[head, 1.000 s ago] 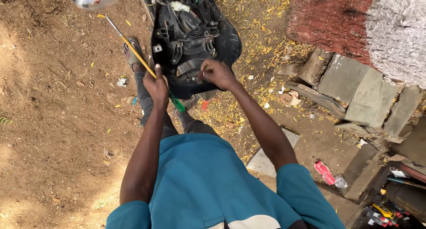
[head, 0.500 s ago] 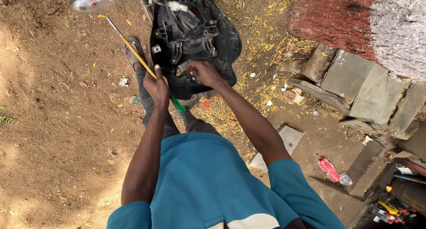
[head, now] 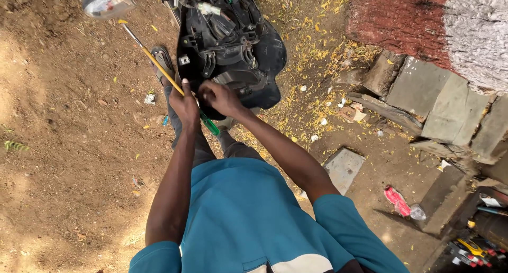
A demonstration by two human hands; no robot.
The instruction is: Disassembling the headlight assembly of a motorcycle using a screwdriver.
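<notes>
My left hand [head: 185,106] is closed around a long screwdriver [head: 153,61] with a yellow shaft grip and a green end; its metal tip points up and left. My right hand [head: 219,97] rests right beside it, fingers curled on the lower edge of a black plastic vehicle body panel [head: 233,51] that shows clips and wiring on its inner side. Whether the right hand grips the panel or only touches it is unclear. A turn-signal lamp [head: 107,1] with a clear lens sits at the top left.
Bare dirt ground strewn with yellow petals lies all around. A sandalled foot [head: 163,61] stands under the screwdriver. Stone slabs [head: 439,103] and a painted tree trunk [head: 423,24] are at the right, a red crushed bottle [head: 399,201] and tools [head: 471,249] at the lower right.
My right hand has moved left and down from the panel's middle toward my left hand, so both hands now sit side by side at the panel's lower edge.
</notes>
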